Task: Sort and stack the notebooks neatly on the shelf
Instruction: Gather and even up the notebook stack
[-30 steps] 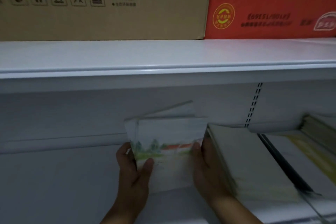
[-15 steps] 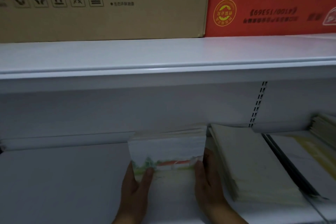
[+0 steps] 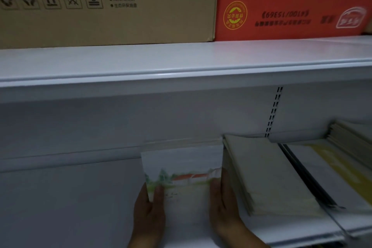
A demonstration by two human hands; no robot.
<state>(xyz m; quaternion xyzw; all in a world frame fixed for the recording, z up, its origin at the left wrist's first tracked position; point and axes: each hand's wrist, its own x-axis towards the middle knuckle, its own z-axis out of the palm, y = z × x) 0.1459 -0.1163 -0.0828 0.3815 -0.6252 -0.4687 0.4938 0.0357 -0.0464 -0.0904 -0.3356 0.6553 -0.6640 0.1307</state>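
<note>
Both hands hold the notebooks (image 3: 185, 169), whose top cover shows a painted house, just left of the cream pile (image 3: 267, 173) on the lower shelf (image 3: 70, 197). The left hand (image 3: 149, 213) closes its grip on the lower left corner, thumb across the cover. The right hand (image 3: 223, 207) clasps the right edge, its fingers wedged between the notebooks and the cream pile. Whether the notebooks rest on the shelf cannot be told. Above the pile, on the upper shelf (image 3: 161, 60), stand a brown box (image 3: 141, 20) and a red box (image 3: 291, 6).

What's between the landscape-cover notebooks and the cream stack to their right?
Only the right hand, gripping the right edge of the landscape-cover notebooks, close beside the cream stack. The head view shows nothing else there.
</note>
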